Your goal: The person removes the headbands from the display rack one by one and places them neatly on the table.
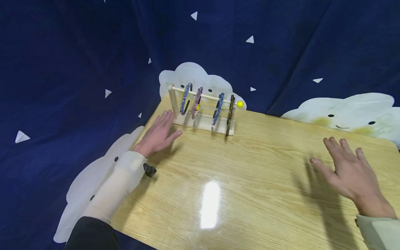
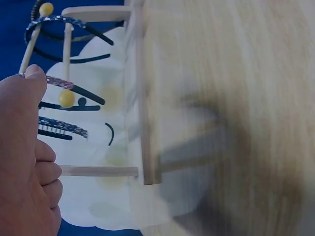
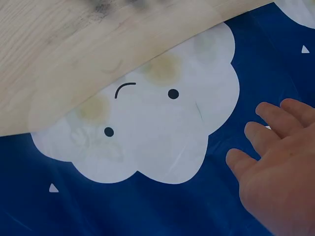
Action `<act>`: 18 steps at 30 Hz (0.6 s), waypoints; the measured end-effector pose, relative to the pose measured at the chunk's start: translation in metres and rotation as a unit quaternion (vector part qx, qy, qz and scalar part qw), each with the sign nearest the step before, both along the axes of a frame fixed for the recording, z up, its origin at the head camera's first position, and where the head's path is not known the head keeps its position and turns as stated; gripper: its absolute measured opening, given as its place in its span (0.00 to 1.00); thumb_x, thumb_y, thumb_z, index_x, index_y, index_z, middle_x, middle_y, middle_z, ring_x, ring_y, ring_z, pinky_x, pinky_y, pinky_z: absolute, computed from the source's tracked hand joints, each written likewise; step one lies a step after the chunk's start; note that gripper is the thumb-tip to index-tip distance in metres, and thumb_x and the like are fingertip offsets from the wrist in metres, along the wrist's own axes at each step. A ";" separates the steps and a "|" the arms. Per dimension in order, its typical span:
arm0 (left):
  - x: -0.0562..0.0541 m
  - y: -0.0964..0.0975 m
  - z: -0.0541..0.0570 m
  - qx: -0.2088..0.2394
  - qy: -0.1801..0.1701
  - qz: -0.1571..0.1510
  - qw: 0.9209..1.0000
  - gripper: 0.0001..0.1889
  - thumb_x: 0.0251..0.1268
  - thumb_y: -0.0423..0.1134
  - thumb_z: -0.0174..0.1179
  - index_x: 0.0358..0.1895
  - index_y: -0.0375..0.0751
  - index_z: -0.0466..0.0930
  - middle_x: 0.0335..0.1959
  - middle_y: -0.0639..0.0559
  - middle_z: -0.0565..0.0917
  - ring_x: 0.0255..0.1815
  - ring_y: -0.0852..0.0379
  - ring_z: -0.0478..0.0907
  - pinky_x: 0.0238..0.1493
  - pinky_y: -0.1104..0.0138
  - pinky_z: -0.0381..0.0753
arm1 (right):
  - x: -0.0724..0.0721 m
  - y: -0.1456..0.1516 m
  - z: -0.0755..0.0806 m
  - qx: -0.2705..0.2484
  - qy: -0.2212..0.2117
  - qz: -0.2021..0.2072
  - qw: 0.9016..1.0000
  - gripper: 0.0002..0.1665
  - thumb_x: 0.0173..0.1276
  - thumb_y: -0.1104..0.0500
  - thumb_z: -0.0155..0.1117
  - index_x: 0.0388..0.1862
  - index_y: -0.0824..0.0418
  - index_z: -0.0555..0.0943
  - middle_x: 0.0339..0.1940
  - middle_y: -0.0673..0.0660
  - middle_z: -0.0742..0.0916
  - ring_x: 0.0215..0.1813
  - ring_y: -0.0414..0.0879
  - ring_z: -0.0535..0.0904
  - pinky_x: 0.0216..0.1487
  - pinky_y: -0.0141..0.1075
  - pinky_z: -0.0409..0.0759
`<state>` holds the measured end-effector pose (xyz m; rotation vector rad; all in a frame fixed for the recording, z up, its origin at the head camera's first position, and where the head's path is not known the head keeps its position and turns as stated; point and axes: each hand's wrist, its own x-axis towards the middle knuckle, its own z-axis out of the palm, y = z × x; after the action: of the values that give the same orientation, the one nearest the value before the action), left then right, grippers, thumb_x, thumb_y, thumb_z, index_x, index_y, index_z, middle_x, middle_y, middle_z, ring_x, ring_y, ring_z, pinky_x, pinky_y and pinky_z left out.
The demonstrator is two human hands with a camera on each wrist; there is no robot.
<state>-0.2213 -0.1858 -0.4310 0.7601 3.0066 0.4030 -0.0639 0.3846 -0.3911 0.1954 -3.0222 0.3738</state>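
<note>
A wooden rack stands at the back left of the table, its rods tipped with yellow balls. Toothed headbands hang from it: a blue glittery headband nearest the upright, then a pink headband, another blue headband and a dark brown headband at the ball end. My left hand is just left of the rack's upright, fingers extended and holding nothing. Far to the right, my right hand hovers over the table with fingers spread; it is empty too in the right wrist view.
The wooden table reflects a bright light near its front. A dark blue cloth with white triangles and smiling clouds hangs behind and to the left. A small black device sits at the left wrist.
</note>
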 end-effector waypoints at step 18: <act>-0.021 -0.004 -0.029 -0.012 -0.075 -0.011 0.997 0.45 0.79 0.65 0.38 0.79 0.29 0.41 0.81 0.35 0.43 0.81 0.42 0.39 0.79 0.49 0.41 | -0.010 -0.025 0.002 -0.052 0.011 0.022 0.998 0.47 0.77 0.43 0.56 0.82 0.65 0.51 0.78 0.72 0.59 0.79 0.69 0.48 0.77 0.59 0.33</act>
<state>-0.2426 -0.1894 -0.4596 0.7256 2.8554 0.4039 -0.0738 0.3594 -0.3887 0.2569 -2.9711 0.5262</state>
